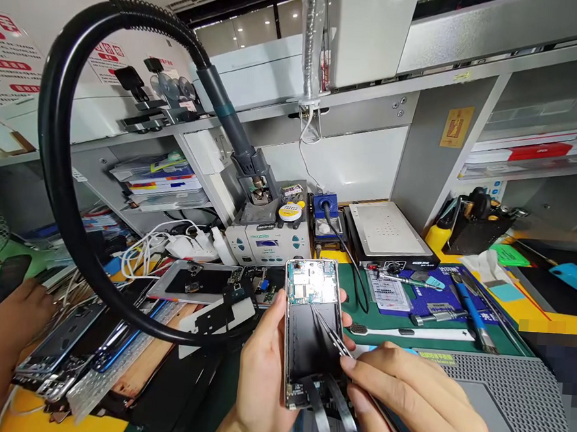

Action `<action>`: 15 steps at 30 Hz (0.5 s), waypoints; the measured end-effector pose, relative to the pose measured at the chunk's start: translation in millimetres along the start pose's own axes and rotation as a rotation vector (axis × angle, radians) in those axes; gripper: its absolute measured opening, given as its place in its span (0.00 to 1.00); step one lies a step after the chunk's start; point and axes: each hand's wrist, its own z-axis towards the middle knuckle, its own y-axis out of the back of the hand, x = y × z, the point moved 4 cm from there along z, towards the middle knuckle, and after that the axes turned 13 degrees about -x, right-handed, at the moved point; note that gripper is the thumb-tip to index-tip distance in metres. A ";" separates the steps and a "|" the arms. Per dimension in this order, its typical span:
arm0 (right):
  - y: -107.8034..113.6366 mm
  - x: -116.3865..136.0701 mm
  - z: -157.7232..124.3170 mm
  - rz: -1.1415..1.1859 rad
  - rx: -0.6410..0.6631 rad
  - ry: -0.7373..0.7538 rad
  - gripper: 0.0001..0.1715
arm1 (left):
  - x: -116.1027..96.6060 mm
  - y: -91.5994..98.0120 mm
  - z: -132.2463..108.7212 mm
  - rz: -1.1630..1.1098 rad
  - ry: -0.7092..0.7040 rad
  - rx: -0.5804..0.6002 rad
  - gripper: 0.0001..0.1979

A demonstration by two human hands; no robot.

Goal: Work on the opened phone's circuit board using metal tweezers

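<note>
In the head view, an opened phone (307,344) is held above the green mat (346,278) by the left hand (262,364), its grip wrapped round the phone's edges. Tweezers (329,332) are pinched between the thumb and fingers of the right hand (419,397), their tips set at the lower edge of the circuit board (301,290); whether it is touched cannot be told. At far left, another person's hand (18,320) is seen.

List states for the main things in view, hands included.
Left hand: gripping phone
Right hand: holding tweezers
Phone: opened, board exposed
Tweezers: tips near board; contact unclear
Dark strips: hanging past phone's lower end
Hot-air handle: tilted, seated in holder
Black hose: looped
White-handled brush: lying flat
</note>
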 end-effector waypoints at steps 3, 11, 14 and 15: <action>-5.3 2.1 1.4 -0.073 -0.025 0.018 0.12 | 0.3 0.3 0.3 0.010 0.021 -0.012 0.32; -0.8 -1.9 -2.9 -0.045 0.004 0.009 0.10 | -0.8 -7.3 0.2 -0.108 0.074 0.193 0.34; 1.6 -4.3 -7.1 0.022 0.067 0.019 0.10 | -0.4 -5.5 -0.6 -0.094 0.069 0.186 0.33; 2.1 -4.6 -8.0 0.037 0.081 0.022 0.11 | -0.2 -5.0 -0.8 -0.089 0.067 0.182 0.33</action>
